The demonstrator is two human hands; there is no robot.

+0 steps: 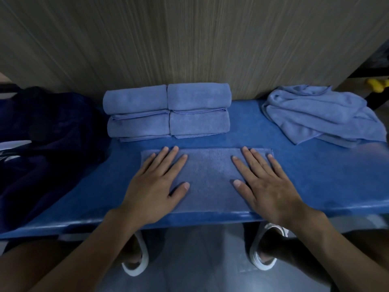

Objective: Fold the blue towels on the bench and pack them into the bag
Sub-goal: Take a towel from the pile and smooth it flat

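Slippers [265,250], white, at 6 o'clock on the floor under the bench [315,175] edge.

Left hand [155,186] lies flat on the left part of the towel [210,175], right hand [267,186] flat on the right part. Fingers [168,159] are straight and spread, pressing down, gripping nothing. The towel is a partly folded strip along the near edge, directly under both palms, with bare cloth showing between the thumbs.

12 o'clock, by the wall: folded towels [168,112], at least four, in touching bundles.
2 o'clock, well apart: loose heap [320,116], unfolded.
9 o'clock: dark bag [42,133]; no blue visible inside.

Reckoning: folding is perhaps past halfway. This strip wants further folds, the heap is untouched, and packing looks not yet begun.
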